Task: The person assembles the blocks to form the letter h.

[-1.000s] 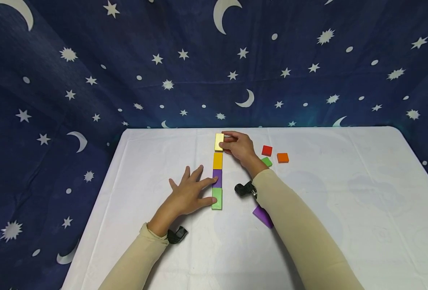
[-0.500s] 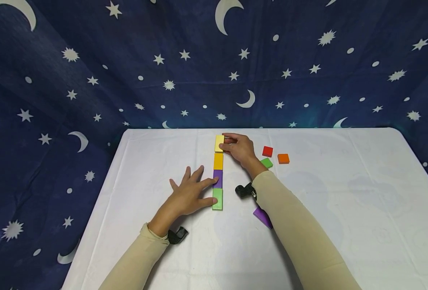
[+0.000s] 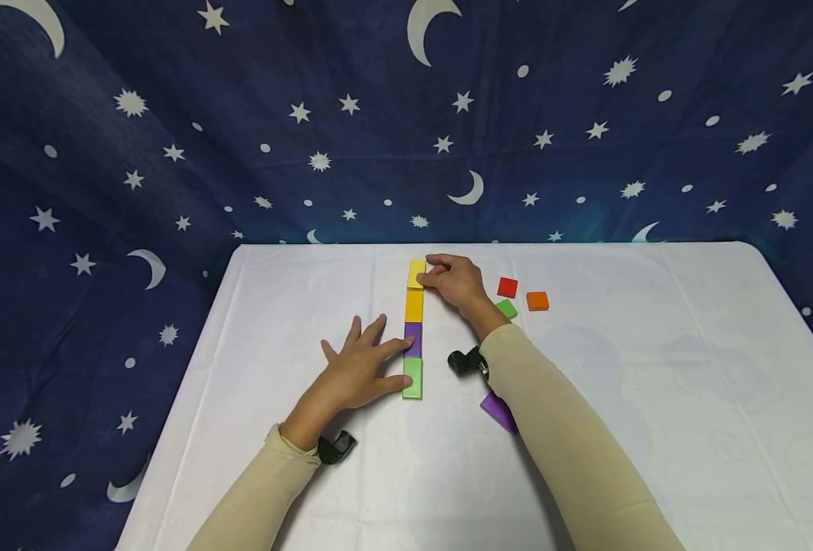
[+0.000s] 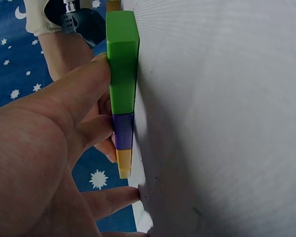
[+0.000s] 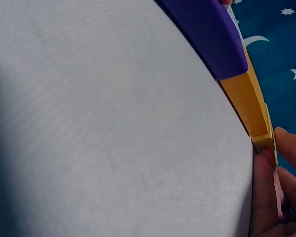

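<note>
A: With the row's purple block [image 3: 414, 330] as dial centre and 12 at the far edge of the white table [image 3: 688, 428], starting from the left?

B: Beige left sleeve [image 3: 261, 490] at about 7:30, black left wrist gadget [image 3: 337, 448] at 7, then the left hand [image 3: 354, 375] at 8.

A: Gripping or just touching?

B: Just touching. Fingers spread, thumb resting on the light green block [image 3: 414, 371] at 6, index finger on that purple block.

A: And the row itself?

B: Straight line up the dial: light green at 6, purple in the middle, amber block [image 3: 414, 306] at 12, yellow block [image 3: 415, 272] farther out at 12. First three end to end. Amber to yellow super close, can't tell if quite touching.

A: Moving right?

B: Right hand [image 3: 453, 280] at 1, pinching the yellow block from its right side. Black right wrist gadget [image 3: 465, 362] at 4, fairly close in. Loose purple piece [image 3: 498, 412] farther out at 4, partly hidden by the right sleeve [image 3: 571, 436]. Small green piece [image 3: 507, 308] between 2 and 3, partly hidden too. Red piece [image 3: 507, 287] nearby at 2, orange piece [image 3: 538, 301] farther right, between 2 and 3.

A: Backdrop?

B: Dark blue cloth [image 3: 378, 138] with pale moons and stars, from 9 through 12 to 3.
</note>
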### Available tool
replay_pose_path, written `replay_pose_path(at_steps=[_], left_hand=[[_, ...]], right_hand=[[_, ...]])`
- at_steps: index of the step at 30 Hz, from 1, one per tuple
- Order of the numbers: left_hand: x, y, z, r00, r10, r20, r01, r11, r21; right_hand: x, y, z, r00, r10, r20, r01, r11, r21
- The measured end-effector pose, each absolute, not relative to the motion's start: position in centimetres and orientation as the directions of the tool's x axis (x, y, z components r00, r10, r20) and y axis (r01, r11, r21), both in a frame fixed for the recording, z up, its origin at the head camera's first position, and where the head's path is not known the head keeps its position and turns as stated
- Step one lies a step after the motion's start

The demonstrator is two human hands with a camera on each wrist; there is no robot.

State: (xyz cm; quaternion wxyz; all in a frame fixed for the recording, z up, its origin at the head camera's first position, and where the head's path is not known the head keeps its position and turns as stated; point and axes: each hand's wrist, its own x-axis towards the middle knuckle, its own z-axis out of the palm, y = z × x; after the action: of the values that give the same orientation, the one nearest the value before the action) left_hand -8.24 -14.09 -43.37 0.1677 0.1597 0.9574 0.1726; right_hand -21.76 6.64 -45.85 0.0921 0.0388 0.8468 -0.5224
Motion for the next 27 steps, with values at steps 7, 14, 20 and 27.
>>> replay_pose_path(at_steps=[7,14,20,27], left_hand=[[-8.27,-14.15,-43.52,-0.892,0.364,-0.267,0.247,0.888,0.387],[-8.23,-14.11,-43.45,-0.892,0.364,-0.267,0.247,0.889,0.385],[-8.25,-14.12,-43.49,-0.892,0.365,-0.266,0.248,0.889,0.385],[-8.25,-14.07,-43.43,-0.892,0.362,-0.27,0.245,0.89,0.384]], right_hand=[[-21.79,6.81,-45.95,-0.975,-0.046,-0.219,0.175,0.453,-0.874],[-21.75,6.93,-45.94,-0.97,-0.056,-0.237,0.19,0.434,-0.88],[-21.74,6.95,-46.01,-0.97,-0.061,-0.236,0.186,0.44,-0.879],[-21.75,7.0,-46.02,-0.973,-0.064,-0.221,0.17,0.446,-0.879]])
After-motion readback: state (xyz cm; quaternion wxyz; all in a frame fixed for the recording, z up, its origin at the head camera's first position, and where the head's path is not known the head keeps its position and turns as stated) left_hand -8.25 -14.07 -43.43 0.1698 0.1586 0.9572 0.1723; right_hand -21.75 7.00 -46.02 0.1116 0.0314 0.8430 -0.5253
